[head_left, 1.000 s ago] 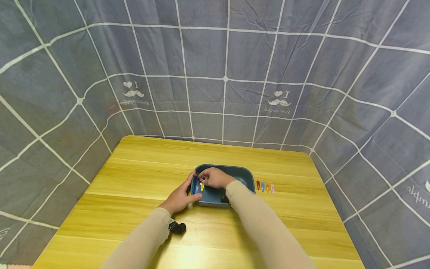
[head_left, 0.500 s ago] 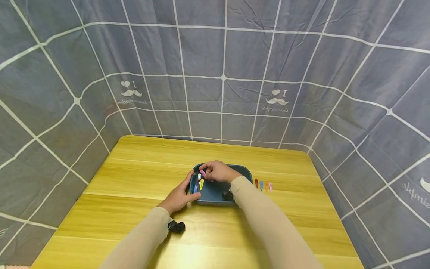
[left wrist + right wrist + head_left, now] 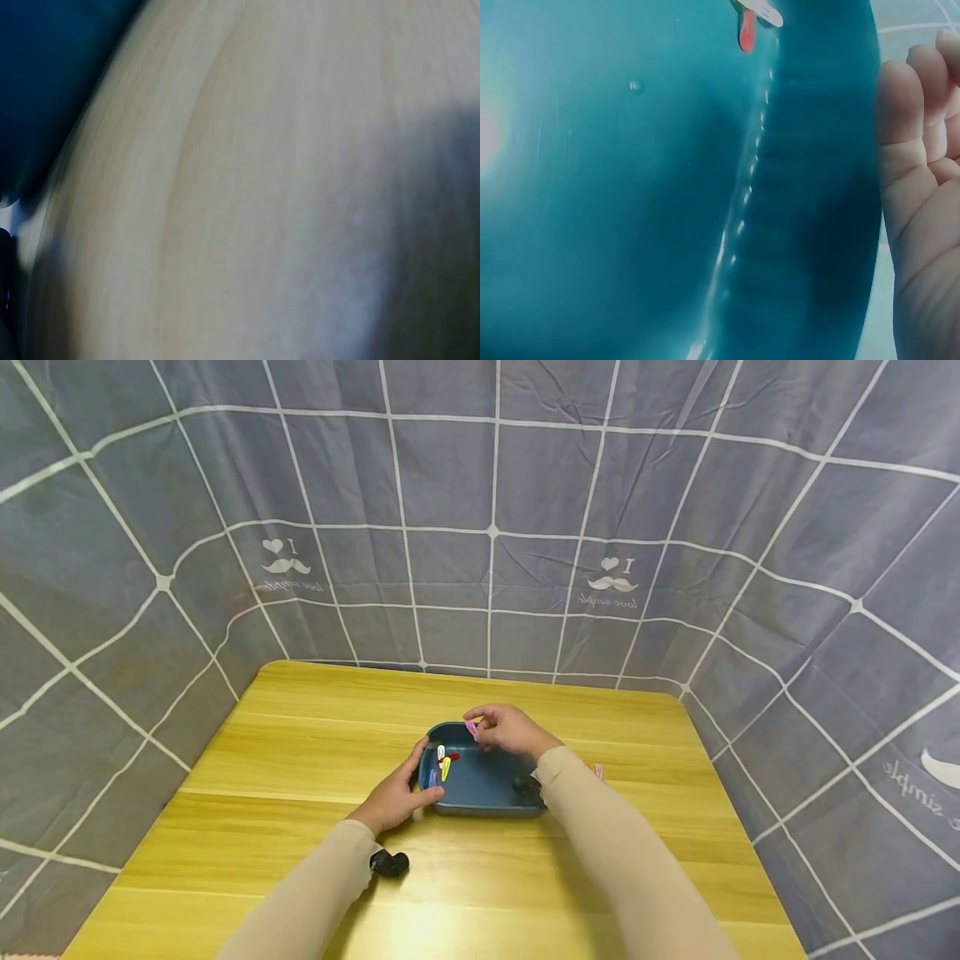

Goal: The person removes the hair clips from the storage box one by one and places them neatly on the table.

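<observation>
My right hand (image 3: 512, 729) pinches a pink hair clip (image 3: 471, 727) above the far rim of a dark blue basin (image 3: 491, 781). My left hand (image 3: 397, 795) rests against the basin's left end, fingers extended along the side and thumb over the front rim. Near that end, inside, lie a white clip (image 3: 441, 751), a red clip (image 3: 452, 757), a yellow clip (image 3: 446, 768) and a blue clip (image 3: 433, 777). In the right wrist view, the red clip (image 3: 746, 31) shows beside the right hand's palm (image 3: 930, 202); its pinching fingertips are out of that view.
The wooden table (image 3: 315, 718) stands before a grey gridded curtain (image 3: 450, 568). Right of the basin a pink clip (image 3: 598, 771) peeks past my right sleeve, which covers other clips there. A black wrist device (image 3: 390, 863) sits at my left cuff.
My right hand has lifted the pink clip from inside the basin, carrying it up and to the right toward the far rim. The left hand stays at the basin's left end.
</observation>
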`<action>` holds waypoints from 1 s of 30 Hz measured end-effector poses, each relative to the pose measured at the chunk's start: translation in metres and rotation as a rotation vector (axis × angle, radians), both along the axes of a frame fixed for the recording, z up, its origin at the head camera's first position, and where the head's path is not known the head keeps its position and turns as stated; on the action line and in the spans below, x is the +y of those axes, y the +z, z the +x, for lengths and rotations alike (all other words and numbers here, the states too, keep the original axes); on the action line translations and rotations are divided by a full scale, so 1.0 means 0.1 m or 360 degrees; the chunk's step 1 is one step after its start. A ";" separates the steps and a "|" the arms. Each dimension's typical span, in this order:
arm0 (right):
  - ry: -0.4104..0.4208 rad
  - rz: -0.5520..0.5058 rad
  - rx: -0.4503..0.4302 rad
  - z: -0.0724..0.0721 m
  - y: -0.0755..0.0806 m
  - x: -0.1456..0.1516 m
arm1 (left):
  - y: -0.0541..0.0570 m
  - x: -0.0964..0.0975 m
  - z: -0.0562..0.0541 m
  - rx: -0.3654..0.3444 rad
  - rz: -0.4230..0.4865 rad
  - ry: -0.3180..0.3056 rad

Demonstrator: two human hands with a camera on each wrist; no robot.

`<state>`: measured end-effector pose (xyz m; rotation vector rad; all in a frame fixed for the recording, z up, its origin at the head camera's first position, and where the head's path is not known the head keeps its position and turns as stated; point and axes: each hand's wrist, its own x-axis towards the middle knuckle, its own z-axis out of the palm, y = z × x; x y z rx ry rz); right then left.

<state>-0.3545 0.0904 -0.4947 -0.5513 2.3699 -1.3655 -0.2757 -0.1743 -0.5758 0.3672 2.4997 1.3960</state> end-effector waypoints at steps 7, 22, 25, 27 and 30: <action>-0.0058 -0.0072 0.0006 0.00 0.02 0.15 | 0.01 -0.01 -0.02 0.0020 -0.0017 -0.0018; -0.0230 -0.0123 -0.0023 0.06 0.13 0.56 | -0.01 -0.01 -0.03 0.0024 0.0016 -0.0025; -0.0272 -0.0093 -0.0009 0.08 0.15 0.66 | 0.00 -0.01 -0.03 0.0020 0.0022 -0.0025; -0.0298 -0.0085 -0.0001 0.09 0.16 0.73 | 0.00 -0.01 -0.02 0.0016 0.0026 -0.0026; -0.0323 -0.0077 0.0021 0.10 0.15 0.83 | 0.02 -0.01 -0.01 0.0009 0.0035 -0.0030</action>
